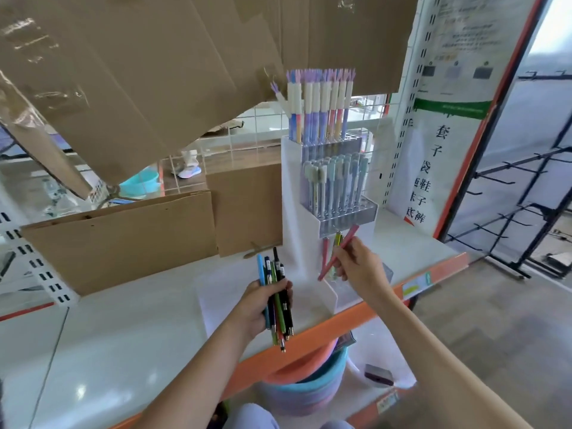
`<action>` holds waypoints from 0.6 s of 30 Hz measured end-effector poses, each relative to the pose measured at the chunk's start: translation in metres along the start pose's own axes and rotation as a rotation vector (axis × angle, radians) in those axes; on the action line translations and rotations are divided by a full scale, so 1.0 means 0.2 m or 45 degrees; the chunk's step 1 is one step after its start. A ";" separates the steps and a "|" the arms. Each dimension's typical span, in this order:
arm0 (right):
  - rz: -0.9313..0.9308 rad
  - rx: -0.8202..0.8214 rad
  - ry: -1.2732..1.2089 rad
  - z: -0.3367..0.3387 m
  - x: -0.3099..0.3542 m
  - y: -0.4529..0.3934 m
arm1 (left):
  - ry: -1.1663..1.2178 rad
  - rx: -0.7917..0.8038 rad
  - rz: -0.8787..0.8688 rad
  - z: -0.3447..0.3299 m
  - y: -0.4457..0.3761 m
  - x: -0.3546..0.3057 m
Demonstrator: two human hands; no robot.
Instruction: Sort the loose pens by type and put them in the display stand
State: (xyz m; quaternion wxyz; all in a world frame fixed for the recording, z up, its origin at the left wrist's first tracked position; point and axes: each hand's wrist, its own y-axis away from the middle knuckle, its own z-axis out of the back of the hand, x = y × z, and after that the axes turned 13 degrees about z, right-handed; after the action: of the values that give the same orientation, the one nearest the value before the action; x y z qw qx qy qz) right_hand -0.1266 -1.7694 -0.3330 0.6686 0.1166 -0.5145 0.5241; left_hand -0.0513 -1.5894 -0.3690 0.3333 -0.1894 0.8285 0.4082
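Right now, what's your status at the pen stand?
Left hand grips pen bundle. Right hand pinches pink pen at display stand bottom tier. Nothing blocking.

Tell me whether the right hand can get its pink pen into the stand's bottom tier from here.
Probably yes: the right hand holds the pink pen just above the bottom tier, with nothing between them.

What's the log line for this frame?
left hand: holds pen bundle | right hand: pink pen at stand bottom tier
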 end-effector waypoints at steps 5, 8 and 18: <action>-0.010 -0.047 0.232 0.16 -0.09 -0.14 | -0.083 -0.004 -0.073 -0.10 -0.04 0.00; -0.024 0.064 0.290 0.16 -0.13 -0.18 | -0.096 0.018 -0.080 -0.13 -0.05 0.01; -0.023 0.442 0.630 0.07 -0.24 -0.26 | -0.124 0.064 -0.077 -0.16 -0.04 0.01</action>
State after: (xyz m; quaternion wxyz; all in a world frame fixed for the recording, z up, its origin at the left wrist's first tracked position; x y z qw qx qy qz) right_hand -0.0867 -1.8287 -0.3458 0.7483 0.1023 -0.2376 0.6109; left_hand -0.0610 -1.6200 -0.3602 0.3900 -0.1858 0.8151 0.3858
